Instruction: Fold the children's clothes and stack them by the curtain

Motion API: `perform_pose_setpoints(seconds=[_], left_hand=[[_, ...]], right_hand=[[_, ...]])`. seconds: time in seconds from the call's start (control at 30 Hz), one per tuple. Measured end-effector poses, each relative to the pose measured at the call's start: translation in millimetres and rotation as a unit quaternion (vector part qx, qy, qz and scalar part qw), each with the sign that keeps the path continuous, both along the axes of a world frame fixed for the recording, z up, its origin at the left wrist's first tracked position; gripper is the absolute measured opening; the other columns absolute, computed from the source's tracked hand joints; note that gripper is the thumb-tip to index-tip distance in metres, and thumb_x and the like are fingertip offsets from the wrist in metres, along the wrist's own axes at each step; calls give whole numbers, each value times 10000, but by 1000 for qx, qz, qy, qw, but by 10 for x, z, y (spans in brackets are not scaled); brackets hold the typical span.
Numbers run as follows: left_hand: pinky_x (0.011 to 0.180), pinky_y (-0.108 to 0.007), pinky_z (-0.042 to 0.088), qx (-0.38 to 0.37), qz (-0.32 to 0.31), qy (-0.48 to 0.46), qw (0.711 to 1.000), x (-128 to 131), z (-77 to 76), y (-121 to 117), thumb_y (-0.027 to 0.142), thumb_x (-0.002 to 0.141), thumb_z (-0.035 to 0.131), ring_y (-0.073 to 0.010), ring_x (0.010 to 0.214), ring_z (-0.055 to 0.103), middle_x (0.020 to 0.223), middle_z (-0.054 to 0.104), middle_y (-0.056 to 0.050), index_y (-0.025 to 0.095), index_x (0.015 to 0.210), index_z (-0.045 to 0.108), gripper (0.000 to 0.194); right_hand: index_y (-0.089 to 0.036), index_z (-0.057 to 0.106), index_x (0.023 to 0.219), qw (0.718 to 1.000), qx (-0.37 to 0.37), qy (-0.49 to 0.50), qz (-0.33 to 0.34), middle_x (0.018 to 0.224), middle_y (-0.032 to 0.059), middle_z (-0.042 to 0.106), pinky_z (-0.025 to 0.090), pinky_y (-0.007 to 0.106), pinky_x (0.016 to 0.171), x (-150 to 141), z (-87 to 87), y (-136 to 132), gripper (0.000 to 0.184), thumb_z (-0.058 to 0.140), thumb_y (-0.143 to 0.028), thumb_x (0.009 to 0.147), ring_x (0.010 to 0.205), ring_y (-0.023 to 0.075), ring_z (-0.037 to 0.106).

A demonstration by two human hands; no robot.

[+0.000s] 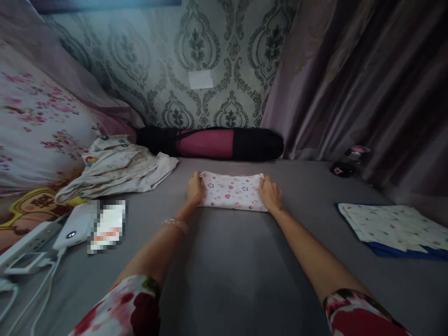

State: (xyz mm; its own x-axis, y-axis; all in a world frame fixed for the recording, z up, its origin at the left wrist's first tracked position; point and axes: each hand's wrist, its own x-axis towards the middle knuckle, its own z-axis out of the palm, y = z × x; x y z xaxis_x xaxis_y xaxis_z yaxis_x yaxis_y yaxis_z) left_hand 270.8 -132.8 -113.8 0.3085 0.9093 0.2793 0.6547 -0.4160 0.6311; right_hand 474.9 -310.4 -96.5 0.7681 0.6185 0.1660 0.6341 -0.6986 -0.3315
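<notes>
A white cloth (231, 192) with small pink and dark prints lies folded into a long rectangle on the grey bed sheet (224, 266). My left hand (196, 189) is closed on its left end, and a bit of white string or loop shows by the fingers. At the opposite end, my right hand (269, 193) grips the right edge with the thumb on top. The cloth looks stretched between both hands, near the surface. Most of my fingertips are hidden behind or under the fabric.
At the left are crumpled clothes (119, 170), a white power bank (77, 226), a power strip (35, 242) and cables. A black and pink rolled bag (206, 143) lies along the wall. On the right are folded cloths (395, 226) and a dark jar (345, 168).
</notes>
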Motion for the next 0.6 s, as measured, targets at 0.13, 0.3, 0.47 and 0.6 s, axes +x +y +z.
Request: perform_pose_setpoints(seconds=[0.13, 0.3, 0.47, 0.6], left_hand=[[754, -317, 425, -14, 11, 25, 1000, 46, -12, 20, 228, 936, 331, -226, 954, 598, 1001, 637, -109, 213, 1048, 543, 240], [723, -321, 422, 0, 15, 67, 998, 91, -76, 52, 244, 937, 333, -241, 899, 610, 977, 626, -128, 205, 1058, 546, 247], [681, -337, 429, -1, 26, 94, 995, 114, -184, 92, 294, 951, 305, -261, 868, 624, 998, 617, -150, 192, 1061, 544, 282], [712, -371, 441, -12, 45, 87, 995, 125, -191, 78, 308, 945, 321, -300, 928, 624, 1027, 617, -185, 156, 1102, 511, 289]], right_hand=[[-143, 512, 1186, 1000, -7, 1, -2, 978, 173, 669, 424, 366, 788, 49, -44, 51, 410, 233, -374, 995, 957, 278, 641], [-138, 525, 1155, 1000, -5, -14, -7, 1028, 164, 659, 436, 346, 773, 62, -105, 89, 374, 250, -333, 993, 947, 258, 645], [-120, 551, 1134, 999, 4, -10, -42, 1110, 182, 617, 451, 342, 782, 70, -159, 98, 371, 278, -320, 981, 979, 258, 632], [-107, 565, 1125, 998, 12, 12, -67, 1100, 190, 617, 462, 352, 778, 116, -201, 112, 350, 308, -279, 961, 981, 270, 634]])
